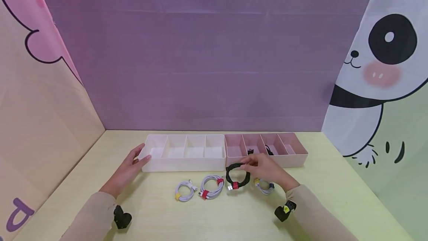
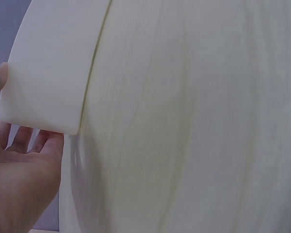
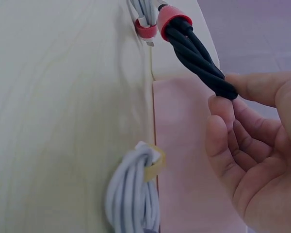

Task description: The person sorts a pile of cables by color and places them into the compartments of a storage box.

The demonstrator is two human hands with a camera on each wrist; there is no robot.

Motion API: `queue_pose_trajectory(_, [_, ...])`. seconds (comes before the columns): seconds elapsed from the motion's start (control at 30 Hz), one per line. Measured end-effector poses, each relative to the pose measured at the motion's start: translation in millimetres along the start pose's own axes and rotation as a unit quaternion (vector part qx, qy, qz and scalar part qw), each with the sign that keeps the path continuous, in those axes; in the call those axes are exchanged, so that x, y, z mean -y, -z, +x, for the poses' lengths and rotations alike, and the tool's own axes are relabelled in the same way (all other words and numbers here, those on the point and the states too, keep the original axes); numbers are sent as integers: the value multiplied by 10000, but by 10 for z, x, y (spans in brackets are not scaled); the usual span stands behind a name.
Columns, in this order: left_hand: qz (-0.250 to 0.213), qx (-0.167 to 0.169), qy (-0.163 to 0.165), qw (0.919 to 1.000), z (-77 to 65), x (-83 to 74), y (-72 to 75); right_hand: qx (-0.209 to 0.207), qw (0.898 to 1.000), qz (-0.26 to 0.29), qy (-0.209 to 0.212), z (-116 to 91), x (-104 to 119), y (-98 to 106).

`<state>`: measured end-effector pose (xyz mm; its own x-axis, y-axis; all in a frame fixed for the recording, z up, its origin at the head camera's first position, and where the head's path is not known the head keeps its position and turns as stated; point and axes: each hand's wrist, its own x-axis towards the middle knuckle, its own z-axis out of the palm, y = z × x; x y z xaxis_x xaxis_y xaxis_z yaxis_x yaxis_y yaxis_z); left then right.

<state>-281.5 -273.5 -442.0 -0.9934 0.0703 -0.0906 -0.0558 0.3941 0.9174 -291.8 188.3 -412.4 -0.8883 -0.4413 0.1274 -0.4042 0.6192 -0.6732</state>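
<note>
My right hand (image 1: 265, 166) pinches a coiled black USB cable (image 3: 199, 63) between thumb and fingers. A red strap binds the coil, which hangs in front of the pink divided box (image 1: 294, 161). My left hand (image 1: 128, 168) holds the left end of the white divided box (image 1: 185, 164), thumb on its front and fingers at its end wall. On the table lie a coiled white cable with a yellow strap (image 1: 184, 198), a coiled white cable with red straps (image 1: 215, 195), and, below my right hand, another pale coiled cable with a yellow strap (image 3: 131, 194).
The two boxes stand side by side, the white one left of the pink one. Dark cables (image 1: 269, 151) show in the pink box's two middle compartments. A purple wall (image 1: 207, 66) rises behind the table (image 1: 160, 218), with printed panels at both sides.
</note>
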Motion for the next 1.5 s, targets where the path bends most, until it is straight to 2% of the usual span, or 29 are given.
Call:
queue_pose_trajectory(0.47, [92, -21, 81, 9999, -95, -111, 16, -92, 9987, 476, 147, -26, 50, 112])
queue_pose_trajectory(0.8, [125, -42, 53, 9999, -102, -117, 17, -256, 9972, 677, 212, -9, 55, 156])
queue_pose_trajectory(1.03, [109, -65, 46, 9999, -112, -122, 10, -382, 9970, 639, 209, -6, 82, 169])
queue_pose_trajectory(1.5, [46, -38, 80, 9999, -117, -116, 6, -790, 9955, 524, -97, 36, 138, 213])
